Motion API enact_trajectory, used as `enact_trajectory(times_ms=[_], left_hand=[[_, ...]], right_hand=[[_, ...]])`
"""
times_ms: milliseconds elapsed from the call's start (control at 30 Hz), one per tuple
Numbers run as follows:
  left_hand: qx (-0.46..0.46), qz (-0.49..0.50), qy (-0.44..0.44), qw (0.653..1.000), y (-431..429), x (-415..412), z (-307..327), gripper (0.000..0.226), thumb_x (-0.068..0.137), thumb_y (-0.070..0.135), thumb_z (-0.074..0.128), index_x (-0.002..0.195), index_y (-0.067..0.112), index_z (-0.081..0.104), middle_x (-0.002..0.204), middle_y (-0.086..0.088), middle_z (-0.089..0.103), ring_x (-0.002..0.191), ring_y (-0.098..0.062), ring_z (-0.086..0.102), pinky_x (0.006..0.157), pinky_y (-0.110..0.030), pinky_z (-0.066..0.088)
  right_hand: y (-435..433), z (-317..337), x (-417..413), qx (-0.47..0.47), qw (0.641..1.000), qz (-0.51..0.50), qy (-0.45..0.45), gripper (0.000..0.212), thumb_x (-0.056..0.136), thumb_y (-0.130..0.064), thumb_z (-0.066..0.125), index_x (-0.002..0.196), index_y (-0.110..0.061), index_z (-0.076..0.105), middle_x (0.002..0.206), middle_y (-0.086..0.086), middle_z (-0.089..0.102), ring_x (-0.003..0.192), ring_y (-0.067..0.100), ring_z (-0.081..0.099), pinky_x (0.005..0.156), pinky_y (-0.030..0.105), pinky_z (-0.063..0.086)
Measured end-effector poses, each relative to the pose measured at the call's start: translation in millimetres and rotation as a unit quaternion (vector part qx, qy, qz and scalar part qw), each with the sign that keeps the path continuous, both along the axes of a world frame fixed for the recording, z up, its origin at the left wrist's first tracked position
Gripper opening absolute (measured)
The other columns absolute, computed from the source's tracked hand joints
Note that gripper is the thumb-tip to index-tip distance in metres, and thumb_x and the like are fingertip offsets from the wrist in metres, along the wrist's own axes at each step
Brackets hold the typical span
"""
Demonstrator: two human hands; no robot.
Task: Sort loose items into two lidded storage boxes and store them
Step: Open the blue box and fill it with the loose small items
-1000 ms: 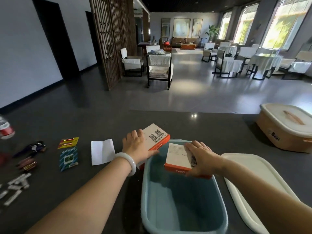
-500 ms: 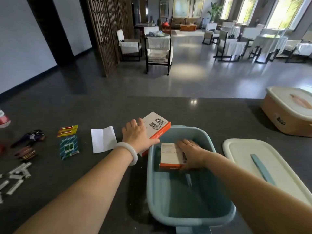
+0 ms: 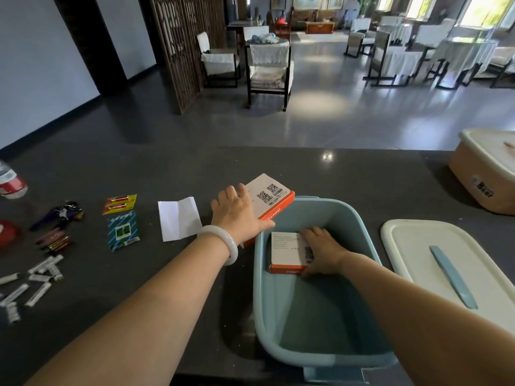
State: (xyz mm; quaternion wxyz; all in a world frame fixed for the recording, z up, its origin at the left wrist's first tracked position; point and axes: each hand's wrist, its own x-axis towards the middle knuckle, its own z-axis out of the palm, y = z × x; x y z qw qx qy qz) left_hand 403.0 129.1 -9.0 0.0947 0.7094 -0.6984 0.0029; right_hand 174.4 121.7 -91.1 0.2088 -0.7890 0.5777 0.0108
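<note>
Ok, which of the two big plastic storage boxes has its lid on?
The beige plastic storage box at far right: white lid on. The blue plastic storage box is open, its white lid with a blue handle lying beside it.

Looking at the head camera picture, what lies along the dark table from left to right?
Red-labelled bottle → green packet → white paper → blue box → white lid → tan lidded box.
</note>
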Motion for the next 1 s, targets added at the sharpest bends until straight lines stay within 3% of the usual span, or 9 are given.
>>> enact_trajectory(times_ms=[200, 633, 1000], left_hand=[[0.002, 0.0, -0.005, 1.0, 0.0, -1.0, 1.0, 0.11, 0.064, 0.078, 0.063, 0.142, 0.011, 0.022, 0.134, -0.014, 0.039, 0.12, -0.03, 0.041, 0.098, -0.044, 0.038], [0.006, -0.001, 0.003, 1.0, 0.3, 0.0, 0.3, 0.11, 0.065, 0.08, 0.061, 0.142, 0.012, 0.021, 0.134, -0.014, 0.039, 0.12, -0.029, 0.041, 0.098, -0.043, 0.038], [0.011, 0.004, 0.003, 1.0, 1.3, -1.1, 0.8, 0.111, 0.066, 0.079, 0.06, 0.143, 0.012, 0.019, 0.135, -0.014, 0.038, 0.122, -0.03, 0.04, 0.1, -0.044, 0.037]], right_hand=[[1.0, -1.8, -1.8, -0.01, 1.0, -0.008, -0.011, 0.118, 0.055, -0.052, 0.086, 0.15, -0.025, 0.021, 0.144, -0.002, 0.021, 0.135, 0.021, 0.019, 0.118, 0.038, 0.02], [4.4, -4.1, -2.7, -0.019, 0.999, -0.011, -0.035, 0.125, 0.05, -0.05, 0.089, 0.149, -0.02, 0.02, 0.143, -0.003, 0.024, 0.134, 0.018, 0.023, 0.115, 0.032, 0.022], [6.0, 5.6, -7.4, -0.015, 1.0, -0.017, 0.005, 0.118, 0.054, -0.047, 0.088, 0.148, -0.021, 0.023, 0.143, -0.003, 0.027, 0.134, 0.019, 0.026, 0.116, 0.037, 0.026]])
